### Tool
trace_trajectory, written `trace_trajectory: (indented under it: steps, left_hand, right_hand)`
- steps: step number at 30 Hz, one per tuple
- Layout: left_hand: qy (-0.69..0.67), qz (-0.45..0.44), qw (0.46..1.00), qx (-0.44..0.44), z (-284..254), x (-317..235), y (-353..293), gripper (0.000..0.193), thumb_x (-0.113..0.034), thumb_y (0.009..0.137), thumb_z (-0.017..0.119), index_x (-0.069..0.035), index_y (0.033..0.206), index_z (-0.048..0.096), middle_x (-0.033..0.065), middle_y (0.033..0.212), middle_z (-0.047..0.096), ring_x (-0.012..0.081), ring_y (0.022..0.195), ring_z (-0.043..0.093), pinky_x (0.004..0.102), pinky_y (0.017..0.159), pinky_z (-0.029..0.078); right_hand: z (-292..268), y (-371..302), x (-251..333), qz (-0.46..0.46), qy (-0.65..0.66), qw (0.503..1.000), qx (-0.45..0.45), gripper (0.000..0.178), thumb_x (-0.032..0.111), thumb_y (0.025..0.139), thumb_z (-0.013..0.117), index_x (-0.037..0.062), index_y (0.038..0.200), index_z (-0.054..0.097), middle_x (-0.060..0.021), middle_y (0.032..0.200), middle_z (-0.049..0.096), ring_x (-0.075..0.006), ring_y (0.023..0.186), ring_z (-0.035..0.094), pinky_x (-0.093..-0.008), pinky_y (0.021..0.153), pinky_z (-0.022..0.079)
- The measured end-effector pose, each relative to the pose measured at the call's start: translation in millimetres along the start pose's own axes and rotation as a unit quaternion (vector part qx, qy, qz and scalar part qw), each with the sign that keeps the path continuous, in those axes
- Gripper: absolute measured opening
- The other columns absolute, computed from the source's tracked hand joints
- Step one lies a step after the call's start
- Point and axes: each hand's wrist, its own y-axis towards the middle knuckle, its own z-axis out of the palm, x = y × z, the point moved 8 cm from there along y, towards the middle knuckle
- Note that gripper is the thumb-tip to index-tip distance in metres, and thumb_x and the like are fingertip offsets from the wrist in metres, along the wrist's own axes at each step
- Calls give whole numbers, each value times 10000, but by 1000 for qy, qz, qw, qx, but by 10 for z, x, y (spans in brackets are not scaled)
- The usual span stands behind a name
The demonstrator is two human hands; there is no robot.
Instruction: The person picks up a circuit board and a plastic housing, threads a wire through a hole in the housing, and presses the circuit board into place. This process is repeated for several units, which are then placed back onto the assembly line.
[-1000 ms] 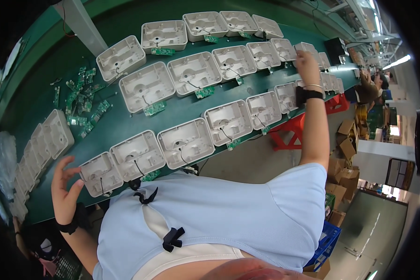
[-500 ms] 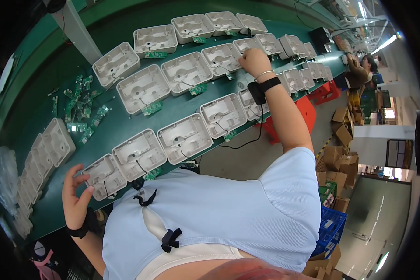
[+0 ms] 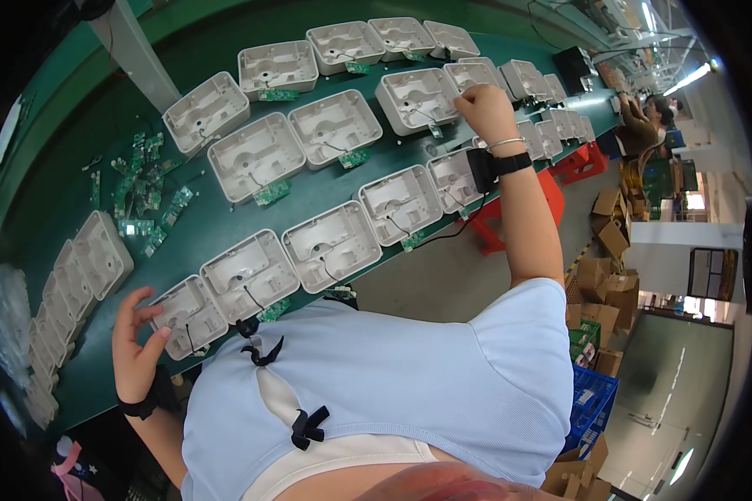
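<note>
My right hand (image 3: pixel 486 113) is closed with bent fingers at the right edge of a white plastic housing (image 3: pixel 414 96) in the middle row, apparently gripping its rim; the fingertips are partly hidden. A small green circuit board (image 3: pixel 435 131) hangs on a wire at that housing's near side. At the near left, my left hand (image 3: pixel 138 355) has its fingers apart, with thumb and fingertips at the left edge of another open housing (image 3: pixel 190 316). Beside it in the near row stands a further housing (image 3: pixel 251 271), its wired board (image 3: pixel 274 311) lying at the front edge.
Several similar housings stand in rows on the green table (image 3: pixel 184 250). Loose circuit boards (image 3: pixel 146 179) lie in a pile at the left, near nested housings (image 3: pixel 100 250) and clear plastic bags (image 3: pixel 10 313). Red stools (image 3: pixel 551 196) and cardboard boxes (image 3: pixel 597 284) stand on the right.
My right hand has moved to the right, and the middle-row housing has shifted right with it, opening a gap beside its left neighbour. My left hand stays nearly in place.
</note>
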Motion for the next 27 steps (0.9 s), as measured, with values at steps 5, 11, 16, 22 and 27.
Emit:
trace_trajectory:
  steps: [5,11,16,22,27]
  left_hand:
    - [60,45,997,-6,29,-241,34,652,-20,813,747,-26,1431,538,129,1432,576,238,1135,647,369,1002,495]
    - [252,138,956,61,324,-1052,346,691,-69,784,786,-19,1423,527,151,1409,583,281,1120,656,384,989,510]
    - [287,212,927,112,661,-1415,520,622,-135,785,808,-10,1341,558,177,1326,609,361,1076,652,426,924,525]
    - [263,221,926,159,776,-1316,529,576,-166,797,808,-9,1299,574,178,1286,626,386,1033,651,442,877,531]
    - [262,192,934,148,706,-1234,515,590,-156,786,817,-12,1304,576,174,1278,629,375,1035,662,436,881,537]
  right_hand:
    - [85,-15,5,-7,-6,1000,19,255,245,823,729,-4,848,778,-213,816,729,-400,769,716,-445,731,575]
    - [205,16,22,-7,-4,999,31,216,229,808,706,33,829,793,-220,819,733,-407,784,723,-472,779,600]
    - [255,42,163,3,-39,999,31,220,230,815,698,28,813,786,-220,834,735,-409,796,722,-478,792,601]
    - [423,131,197,-24,-38,997,66,237,241,829,704,18,829,784,-218,835,736,-415,815,718,-481,807,594]
    - [549,196,72,-28,-44,995,83,230,231,839,690,20,845,783,-225,873,741,-420,845,719,-494,833,596]
